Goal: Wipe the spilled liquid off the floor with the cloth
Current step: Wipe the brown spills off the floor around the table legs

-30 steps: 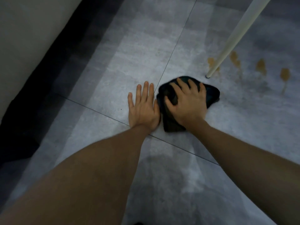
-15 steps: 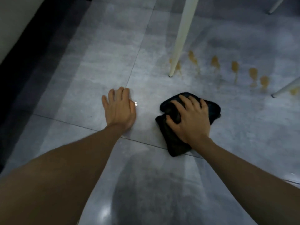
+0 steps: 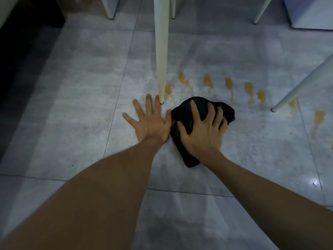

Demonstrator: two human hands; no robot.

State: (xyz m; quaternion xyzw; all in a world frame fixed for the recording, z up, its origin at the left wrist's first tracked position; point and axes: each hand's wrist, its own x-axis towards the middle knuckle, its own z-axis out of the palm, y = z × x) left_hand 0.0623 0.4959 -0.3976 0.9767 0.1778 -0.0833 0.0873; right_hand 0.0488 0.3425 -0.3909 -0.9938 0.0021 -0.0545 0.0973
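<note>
Grey stone-look floor tiles (image 3: 81,105) run under slim white tapered furniture legs (image 3: 161,51), with a row of amber spilled liquid blotches (image 3: 207,81) beyond. The crumpled black cloth (image 3: 228,111) lies just short of them, pressed flat under the right hand (image 3: 203,130), fingers splayed. The left hand (image 3: 149,121) rests spread on the tile, now touching the cloth; half a second ago it was apart.

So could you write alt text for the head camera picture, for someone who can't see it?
A person's right hand presses a black cloth onto a grey tiled floor, just short of a row of amber spills. The left hand lies flat beside it, fingertips near a white furniture leg.
</note>
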